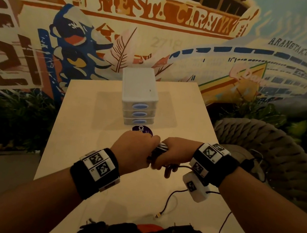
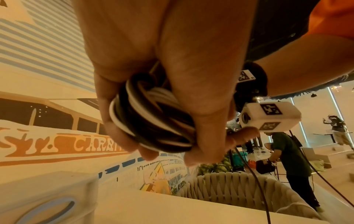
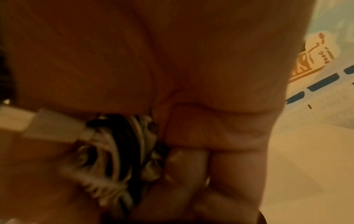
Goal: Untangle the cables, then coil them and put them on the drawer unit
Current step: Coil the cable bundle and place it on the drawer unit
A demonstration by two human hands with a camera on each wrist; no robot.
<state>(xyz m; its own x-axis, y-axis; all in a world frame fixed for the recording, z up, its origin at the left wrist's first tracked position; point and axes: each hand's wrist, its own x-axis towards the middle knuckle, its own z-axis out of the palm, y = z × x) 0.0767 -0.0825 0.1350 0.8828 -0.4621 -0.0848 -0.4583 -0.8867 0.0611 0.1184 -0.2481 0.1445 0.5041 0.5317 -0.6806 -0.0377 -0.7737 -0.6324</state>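
A bundle of black and white cables (image 1: 160,148) is held between both hands just above the table, in front of the drawer unit (image 1: 138,96). My left hand (image 1: 135,153) grips the coiled loops (image 2: 151,118) with fingers and thumb curled round them. My right hand (image 1: 172,155) holds the same bundle (image 3: 122,144) from the right, fingers curled; a white plug (image 3: 47,127) sticks out beside it. The drawer unit is white, with three drawers and blue oval handles; its top is bare. A thin dark cable (image 1: 170,199) trails on the table toward a small connector (image 1: 157,215).
A purple round disc (image 1: 142,130) lies at the drawer unit's foot. The pale table (image 1: 86,126) has its edges left and right. A woven grey chair (image 1: 275,155) stands to the right. A painted wall is behind. Other people (image 2: 293,159) stand far off.
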